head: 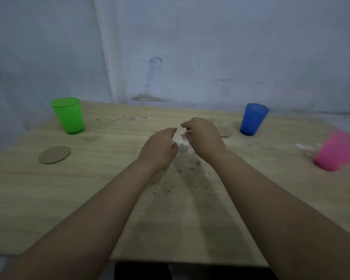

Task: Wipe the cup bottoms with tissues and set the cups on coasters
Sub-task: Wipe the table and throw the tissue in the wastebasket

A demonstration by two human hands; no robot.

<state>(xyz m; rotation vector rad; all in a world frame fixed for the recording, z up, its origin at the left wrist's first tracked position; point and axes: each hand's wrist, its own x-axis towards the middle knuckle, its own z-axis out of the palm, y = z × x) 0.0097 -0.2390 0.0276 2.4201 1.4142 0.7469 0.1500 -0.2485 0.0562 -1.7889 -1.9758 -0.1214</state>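
Note:
Three plastic cups stand upright on the wooden table [49, 188]: a green cup [68, 115] at the far left, a blue cup [253, 119] at the far right, a pink cup [338, 152] at the right edge. A round brown coaster [54, 154] lies in front of the green cup. Another coaster [225, 131] shows partly beside the blue cup, behind my right hand. My left hand [160, 149] and my right hand [202, 136] meet over the table's middle, fingers curled around a white tissue [180, 139] between them.
A pale wall runs close behind the table. Dark specks and a smudge mark the wood in front of my hands. A bit of white tissue [303, 146] lies left of the pink cup. The near table edge sits below my forearms.

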